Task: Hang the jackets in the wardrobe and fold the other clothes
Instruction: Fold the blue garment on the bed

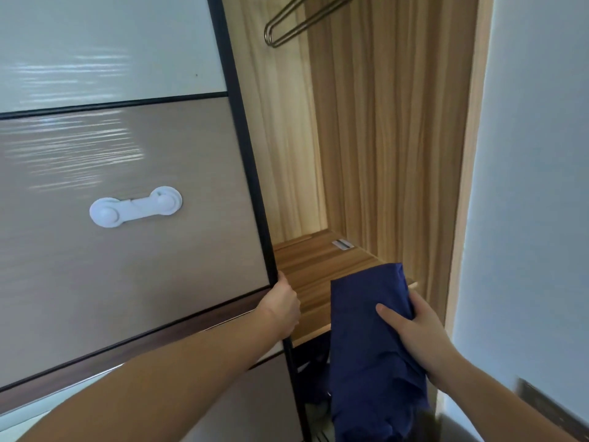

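A single wide-angle view from the person's head looks forward and down, close up, into the open wardrobe [366, 154], whose sliding door [127, 186] fills the left half of the frame and whose wooden shelf [306, 266] sits just below centre. Both forearms reach in from the bottom edge, so the left hand [282, 309] on the door's edge and the right hand [417, 333] lie near the lens (straight lines bow toward the frame's borders). The wall [535, 186] closes off the right side.
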`<state>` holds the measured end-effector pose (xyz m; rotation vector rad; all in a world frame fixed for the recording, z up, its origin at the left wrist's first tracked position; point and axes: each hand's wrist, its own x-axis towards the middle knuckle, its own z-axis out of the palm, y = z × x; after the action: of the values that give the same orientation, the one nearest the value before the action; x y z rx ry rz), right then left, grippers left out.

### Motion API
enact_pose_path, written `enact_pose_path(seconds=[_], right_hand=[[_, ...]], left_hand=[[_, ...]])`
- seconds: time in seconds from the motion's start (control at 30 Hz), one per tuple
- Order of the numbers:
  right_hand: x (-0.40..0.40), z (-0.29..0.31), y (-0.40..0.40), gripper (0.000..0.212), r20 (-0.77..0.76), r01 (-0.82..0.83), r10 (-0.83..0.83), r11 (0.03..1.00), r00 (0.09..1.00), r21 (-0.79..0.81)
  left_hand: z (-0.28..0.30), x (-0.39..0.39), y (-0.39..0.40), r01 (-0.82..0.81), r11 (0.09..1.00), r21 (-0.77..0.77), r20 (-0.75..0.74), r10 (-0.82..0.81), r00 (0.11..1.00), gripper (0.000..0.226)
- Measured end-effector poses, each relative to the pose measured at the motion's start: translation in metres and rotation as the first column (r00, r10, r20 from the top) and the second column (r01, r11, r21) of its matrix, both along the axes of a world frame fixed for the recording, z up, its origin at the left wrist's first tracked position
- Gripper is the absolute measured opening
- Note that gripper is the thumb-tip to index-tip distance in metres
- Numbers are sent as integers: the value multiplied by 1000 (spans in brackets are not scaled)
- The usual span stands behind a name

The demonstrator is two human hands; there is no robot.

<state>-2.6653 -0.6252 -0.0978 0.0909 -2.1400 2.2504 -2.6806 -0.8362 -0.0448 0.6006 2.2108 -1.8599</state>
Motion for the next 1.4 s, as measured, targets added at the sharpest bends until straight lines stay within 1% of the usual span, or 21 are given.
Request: enact_pose_path(seconds=[0.1,0.2,0.37,0.5,0.57,0.67,0.73,0.87,1.07,1.27,1.4], right_hand=[[3,-1,-22,37,0,-55,55,998,998,7],[6,0,-38,32,-21,-100,100,995,995,7],[8,1,-52,34,-36,-122,123,992,992,29],[9,-2,-50,34,-36,-125,126,992,991,25],[11,-5,-45,35,-28,-124,125,992,992,10],[10,-8,-36,40,-8,-100,100,995,995,17],[7,-10,-35,39,1,-90,90,996,996,13],[3,-15,-59,35,30,-97,97,995,995,-18],[6,-21,-118,37,66,-189,192,981,979,-45],[13,-18,-167,40,40,-297,297,955,954,1],[17,-14,-185,36,43,-340,341,940,939,-29]], left_hand=[[-3,8,-17,9,1000,26,-39,-8,999,39],[-7,9,-28,39,998,44,-87,-36,996,39],[-7,13,-35,85,996,37,-96,-81,992,37],[-5,10,-38,97,992,76,-93,-90,992,33],[-4,4,-34,83,990,117,-80,-74,994,30],[-4,-2,-45,-19,977,214,-60,32,998,29],[-7,1,-60,-69,967,244,-48,84,995,28],[-13,17,-90,-131,960,247,-46,147,988,29],[-20,50,-141,-184,960,212,-71,203,977,27],[-27,86,-185,-271,954,130,-102,285,953,43],[-32,103,-210,-285,956,72,-143,293,945,52]])
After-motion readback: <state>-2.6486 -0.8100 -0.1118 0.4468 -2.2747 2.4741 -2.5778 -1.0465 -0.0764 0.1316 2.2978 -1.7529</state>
